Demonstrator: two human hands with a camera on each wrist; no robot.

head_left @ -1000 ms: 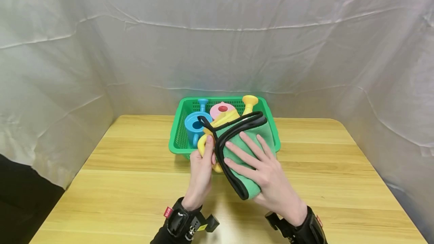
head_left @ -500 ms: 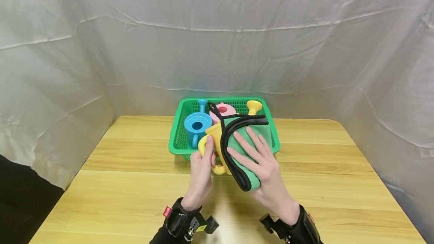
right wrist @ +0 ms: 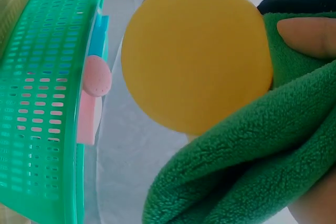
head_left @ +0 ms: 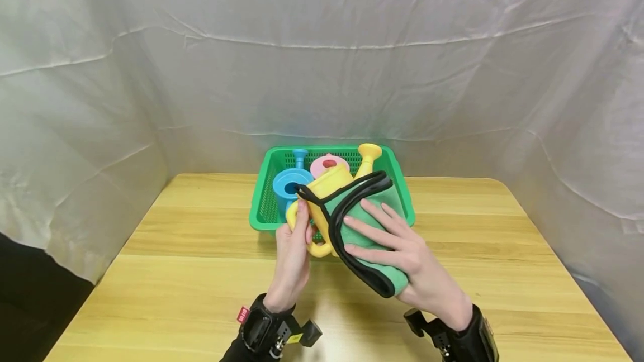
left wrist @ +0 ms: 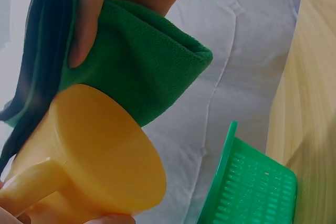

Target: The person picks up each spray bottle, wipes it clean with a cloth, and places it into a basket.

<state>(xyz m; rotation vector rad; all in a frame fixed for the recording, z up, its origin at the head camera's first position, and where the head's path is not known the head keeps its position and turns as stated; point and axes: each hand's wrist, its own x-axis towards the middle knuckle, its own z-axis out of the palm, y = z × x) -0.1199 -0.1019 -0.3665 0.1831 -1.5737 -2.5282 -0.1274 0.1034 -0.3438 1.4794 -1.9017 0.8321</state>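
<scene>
My left hand (head_left: 292, 258) grips the looped handle of a yellow toy watering can (head_left: 329, 181), held up over the front of a green basket (head_left: 256, 200). The can is tilted, and its round base (right wrist: 194, 56) faces the right wrist camera. A folded green towel (head_left: 369, 214) with black edging lies against the can's right side. My right hand (head_left: 402, 253) spreads its fingers across the towel, with the thumb (left wrist: 86, 35) on its near side in the left wrist view. Much of the can's body is hidden behind the towel.
Inside the basket stand a blue watering can (head_left: 292, 180) on the left and a pink one (head_left: 327, 163) near the back. The wooden table (head_left: 176, 272) extends around the basket. A grey cloth backdrop (head_left: 322, 82) rises behind it.
Since half a second ago, the yellow can has tipped, bringing more of its top into view. My right hand and the towel have shifted right and turned. My left hand has moved slightly left.
</scene>
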